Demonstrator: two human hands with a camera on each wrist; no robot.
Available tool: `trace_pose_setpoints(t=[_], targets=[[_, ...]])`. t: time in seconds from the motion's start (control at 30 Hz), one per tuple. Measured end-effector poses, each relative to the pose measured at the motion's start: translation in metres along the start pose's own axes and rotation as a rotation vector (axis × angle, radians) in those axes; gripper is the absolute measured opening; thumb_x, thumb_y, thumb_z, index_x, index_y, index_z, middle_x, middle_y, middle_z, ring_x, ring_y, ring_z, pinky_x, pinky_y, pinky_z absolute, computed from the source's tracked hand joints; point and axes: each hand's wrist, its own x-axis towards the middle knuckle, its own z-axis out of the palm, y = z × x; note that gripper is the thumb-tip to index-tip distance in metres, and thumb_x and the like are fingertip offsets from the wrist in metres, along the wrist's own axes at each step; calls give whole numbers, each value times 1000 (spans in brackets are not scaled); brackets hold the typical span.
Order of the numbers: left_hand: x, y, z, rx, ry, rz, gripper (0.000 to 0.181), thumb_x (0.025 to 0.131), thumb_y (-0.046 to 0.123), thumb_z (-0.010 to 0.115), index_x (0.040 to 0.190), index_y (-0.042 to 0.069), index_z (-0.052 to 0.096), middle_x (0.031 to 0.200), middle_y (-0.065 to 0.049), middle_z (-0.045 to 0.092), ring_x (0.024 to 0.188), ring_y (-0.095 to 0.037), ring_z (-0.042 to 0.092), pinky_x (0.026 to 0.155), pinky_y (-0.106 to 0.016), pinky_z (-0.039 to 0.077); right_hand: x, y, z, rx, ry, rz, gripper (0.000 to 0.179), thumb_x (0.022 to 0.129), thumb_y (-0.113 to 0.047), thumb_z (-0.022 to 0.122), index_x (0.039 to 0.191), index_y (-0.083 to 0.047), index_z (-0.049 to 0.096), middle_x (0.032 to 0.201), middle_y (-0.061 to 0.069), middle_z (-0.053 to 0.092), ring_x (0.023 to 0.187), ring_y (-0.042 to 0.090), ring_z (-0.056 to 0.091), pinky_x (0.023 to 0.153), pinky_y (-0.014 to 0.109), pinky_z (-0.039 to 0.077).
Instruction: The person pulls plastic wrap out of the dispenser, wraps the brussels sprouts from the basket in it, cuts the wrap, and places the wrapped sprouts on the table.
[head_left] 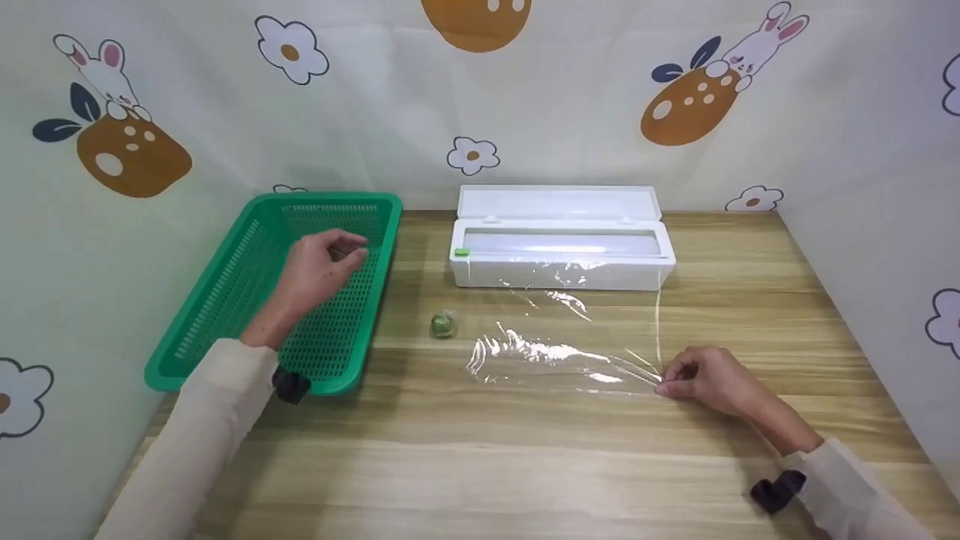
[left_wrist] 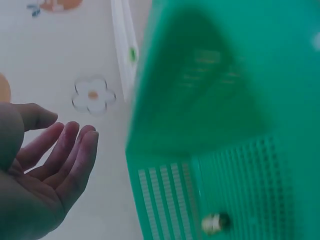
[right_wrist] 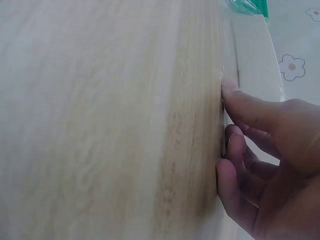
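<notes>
My right hand [head_left: 712, 379] pinches the near right corner of a sheet of clear cling film [head_left: 555, 352] between thumb and fingers. The sheet runs out over the wooden table from a white cling film dispenser [head_left: 562, 274], whose lid [head_left: 559, 202] is raised. Over the green plastic basket [head_left: 379, 300], my left hand [head_left: 319, 270] hovers with loosely bent fingers and nothing in them. In the left wrist view, a small pale, dark-ended thing [left_wrist: 215, 223] lies in the basket. A small round green thing [head_left: 442, 324], with clear film about it, sits left of the sheet.
A green slider [head_left: 462, 253] is at the left end of the dispenser's front edge. Patterned curtain [head_left: 375, 112] closes off the back and both sides of the wooden table [head_left: 487, 465].
</notes>
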Motion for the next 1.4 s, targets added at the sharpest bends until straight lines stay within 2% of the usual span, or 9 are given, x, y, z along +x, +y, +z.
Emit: trace_pose_setpoints(t=[0.13,0.37,0.53,0.73,0.87,1.03,1.27,1.33,1.4], targets=[[20,-14,-11,35,25,-27,33,102,21,58,127,1,64,118,-22,67,106,-34,62,91,-48,52,0,3,-1,2,2,-13,14,77,-22,86,78,-15,73,82,-1,70,74,5,55,68,19,46],[41,-38,-22,-7,46,-96,38,102,20,57,132,-3,60,125,-27,62,113,-39,61,98,-54,50,1,4,0,23,-5,-24,12,76,-18,86,78,-15,75,83,0,72,74,3,56,68,19,46],[51,-53,-23,-32,90,-162,39,103,19,56,135,-3,58,131,-28,60,111,-39,61,94,-50,52,2,4,0,40,-17,-12,10,77,-18,85,80,-15,76,82,0,71,74,4,56,68,19,46],[63,-68,-18,-59,92,-256,43,103,23,56,138,-2,56,138,-26,58,112,-37,63,80,-33,54,1,5,-1,60,-23,-13,9,78,-15,84,80,-14,75,85,2,72,75,5,56,70,19,46],[66,-78,-14,-86,77,-321,43,103,20,54,139,-4,54,141,-26,56,120,-38,60,91,-41,55,2,5,0,63,-22,-21,9,78,-16,84,81,-15,75,87,2,74,77,5,57,71,19,47],[65,-90,-9,-109,56,-401,49,103,19,53,145,-5,46,149,-28,48,127,-40,56,103,-52,50,0,5,-1,72,-25,-2,10,77,-16,84,81,-14,75,88,2,74,77,6,57,70,19,47],[60,-101,-1,-138,-30,-532,61,102,19,53,153,-6,30,153,-30,40,125,-40,57,100,-50,54,1,4,0,94,-45,14,13,77,-21,85,82,-14,76,84,3,71,74,6,55,66,19,45],[58,-102,0,-127,-41,-565,55,101,17,55,148,-6,38,145,-29,48,116,-37,60,93,-47,56,2,3,-1,94,-48,17,12,77,-21,85,82,-14,76,85,3,71,75,7,55,67,19,46],[58,-102,0,-120,-42,-583,39,100,15,57,133,-5,51,127,-26,57,102,-33,62,82,-41,57,3,3,-2,91,-46,20,12,77,-20,84,82,-14,76,86,3,72,76,8,55,68,19,46]])
